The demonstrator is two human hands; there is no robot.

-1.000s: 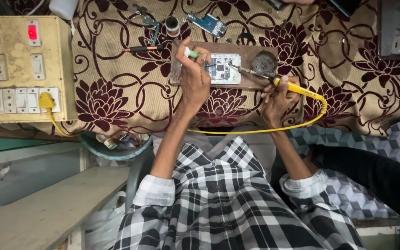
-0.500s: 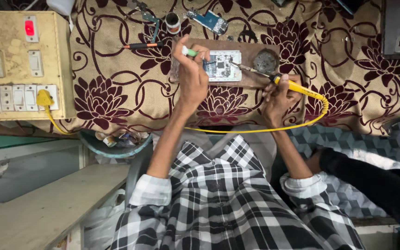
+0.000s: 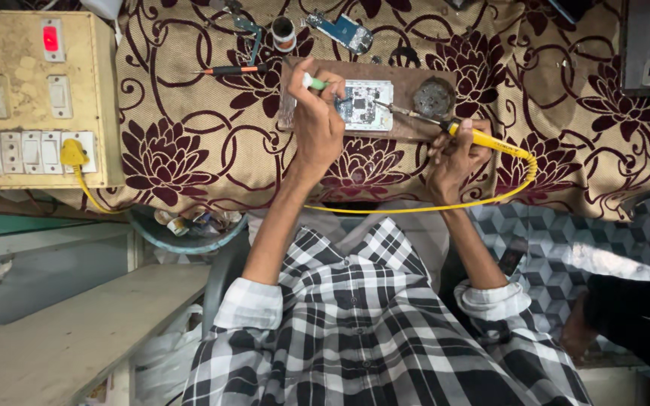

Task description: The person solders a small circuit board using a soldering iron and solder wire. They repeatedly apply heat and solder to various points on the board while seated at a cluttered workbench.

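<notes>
L hand (image 3: pixel 317 124) grips green-handled tool (image 3: pixel 311 81), R hand (image 3: pixel 453 154) grips yellow soldering iron (image 3: pixel 483 139); tip stays on circuit board (image 3: pixel 362 105), barely moved, so soldering ongoing.

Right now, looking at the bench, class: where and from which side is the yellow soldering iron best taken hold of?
Probably by the yellow handle, well back from the metal tip that reaches toward the circuit board. Come from the cord end, as the right hand does: the iron lies slanted, tip toward the board, cable trailing away. The left hand holds a green-handled tool.
</notes>
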